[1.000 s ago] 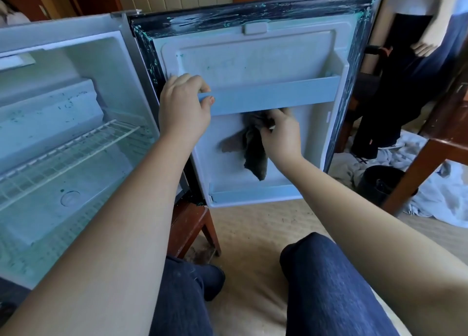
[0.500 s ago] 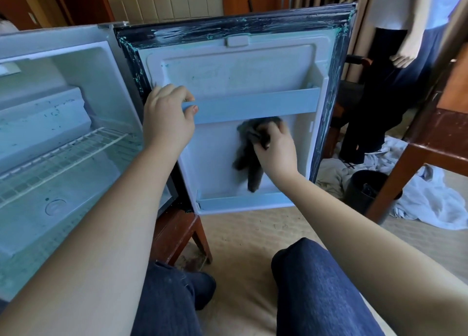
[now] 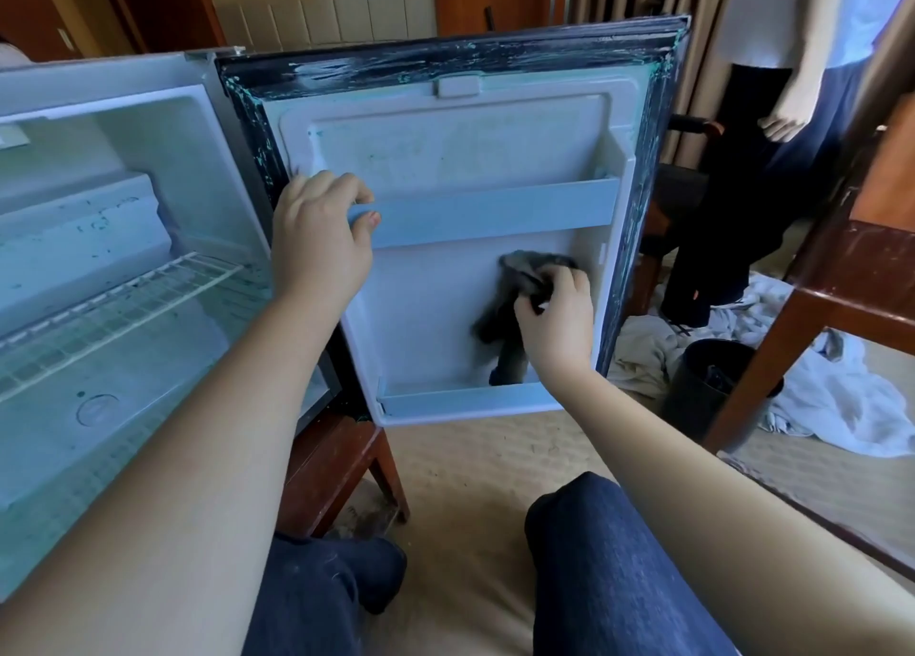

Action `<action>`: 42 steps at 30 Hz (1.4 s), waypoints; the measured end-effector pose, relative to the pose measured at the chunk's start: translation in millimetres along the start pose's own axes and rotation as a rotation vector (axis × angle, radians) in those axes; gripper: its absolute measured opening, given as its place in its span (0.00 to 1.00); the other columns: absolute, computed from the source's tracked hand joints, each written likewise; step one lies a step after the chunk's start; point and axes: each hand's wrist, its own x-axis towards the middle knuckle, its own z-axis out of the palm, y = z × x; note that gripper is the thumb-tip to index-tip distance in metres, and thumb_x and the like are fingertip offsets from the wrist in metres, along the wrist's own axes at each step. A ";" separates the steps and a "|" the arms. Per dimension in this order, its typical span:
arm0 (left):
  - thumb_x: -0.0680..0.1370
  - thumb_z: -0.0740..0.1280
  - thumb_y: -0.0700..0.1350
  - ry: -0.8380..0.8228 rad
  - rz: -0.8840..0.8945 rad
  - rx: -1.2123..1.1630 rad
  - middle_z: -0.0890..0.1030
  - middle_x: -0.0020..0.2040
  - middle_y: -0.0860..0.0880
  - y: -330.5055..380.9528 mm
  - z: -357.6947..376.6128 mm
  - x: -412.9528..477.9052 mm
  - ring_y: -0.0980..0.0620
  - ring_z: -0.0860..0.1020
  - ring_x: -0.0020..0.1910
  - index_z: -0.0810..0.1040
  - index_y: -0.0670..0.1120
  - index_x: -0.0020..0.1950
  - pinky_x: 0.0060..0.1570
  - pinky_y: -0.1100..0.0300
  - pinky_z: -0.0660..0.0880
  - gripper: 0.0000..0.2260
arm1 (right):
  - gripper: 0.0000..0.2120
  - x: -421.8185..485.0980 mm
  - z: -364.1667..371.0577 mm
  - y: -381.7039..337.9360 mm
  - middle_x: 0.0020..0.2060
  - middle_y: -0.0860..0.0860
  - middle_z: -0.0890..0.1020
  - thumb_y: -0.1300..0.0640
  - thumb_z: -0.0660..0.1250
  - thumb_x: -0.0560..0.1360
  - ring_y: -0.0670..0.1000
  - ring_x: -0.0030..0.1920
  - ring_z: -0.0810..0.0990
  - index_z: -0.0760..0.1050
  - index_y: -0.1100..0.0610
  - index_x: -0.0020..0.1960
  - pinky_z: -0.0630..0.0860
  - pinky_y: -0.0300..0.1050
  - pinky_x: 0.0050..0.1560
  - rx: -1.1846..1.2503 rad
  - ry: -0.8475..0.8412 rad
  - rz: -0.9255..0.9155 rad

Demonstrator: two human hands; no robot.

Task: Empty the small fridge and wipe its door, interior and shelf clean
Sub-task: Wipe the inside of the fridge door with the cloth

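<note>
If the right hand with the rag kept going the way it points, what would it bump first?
Probably the fridge door's inner panel: the right hand holds the dark rag against it. Sliding upward instead, it would likely meet the door shelf bar.

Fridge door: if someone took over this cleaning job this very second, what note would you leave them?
Left hand grips the left end of the door rail, apparently steadying the open door.
Right hand holds a dark cloth against the lower door panel, right side, under the rail.
Done: the fridge looks emptied; only its wire shelf shows inside.
Left: finish the door panel. The door seal shows greenish smears, and specks show on the interior and around the shelf, so those probably need wiping too.
</note>
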 end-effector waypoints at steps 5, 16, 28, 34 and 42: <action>0.75 0.68 0.38 -0.006 -0.015 -0.012 0.78 0.45 0.41 2.5 0.9 0.7 0.39 0.73 0.51 0.78 0.39 0.47 0.63 0.43 0.67 0.03 | 0.35 6.4 8.8 -33.4 0.75 0.66 0.49 0.57 0.61 0.78 0.63 0.75 0.50 0.46 0.68 0.76 0.52 0.50 0.73 -0.391 0.022 -0.141; 0.75 0.69 0.39 0.047 0.009 -0.018 0.79 0.45 0.42 2.7 11.5 2.4 0.39 0.73 0.49 0.79 0.40 0.47 0.60 0.48 0.68 0.04 | 0.38 -24.2 40.5 46.7 0.76 0.65 0.47 0.45 0.54 0.81 0.62 0.76 0.51 0.39 0.69 0.75 0.48 0.50 0.76 -0.734 -0.345 0.012; 0.74 0.67 0.40 0.097 0.021 -0.012 0.79 0.44 0.43 1.9 20.5 3.0 0.40 0.73 0.49 0.78 0.40 0.46 0.52 0.57 0.64 0.03 | 0.17 -1.2 52.0 55.9 0.62 0.61 0.73 0.53 0.59 0.80 0.59 0.62 0.73 0.67 0.64 0.63 0.69 0.48 0.57 -0.688 -0.439 0.093; 0.75 0.67 0.40 0.100 0.022 0.004 0.79 0.45 0.42 3.9 22.7 4.4 0.39 0.74 0.50 0.78 0.40 0.46 0.55 0.56 0.64 0.04 | 0.07 -18.5 92.1 9.3 0.51 0.56 0.81 0.59 0.62 0.76 0.57 0.52 0.79 0.73 0.57 0.53 0.68 0.43 0.42 -0.620 -0.596 -0.001; 0.75 0.67 0.40 0.078 0.010 0.012 0.79 0.46 0.42 2.3 21.0 4.3 0.39 0.74 0.50 0.78 0.40 0.47 0.60 0.55 0.63 0.04 | 0.03 -51.7 135.4 -30.5 0.53 0.57 0.80 0.63 0.62 0.75 0.57 0.54 0.78 0.73 0.59 0.48 0.73 0.45 0.48 -0.479 -0.765 -0.097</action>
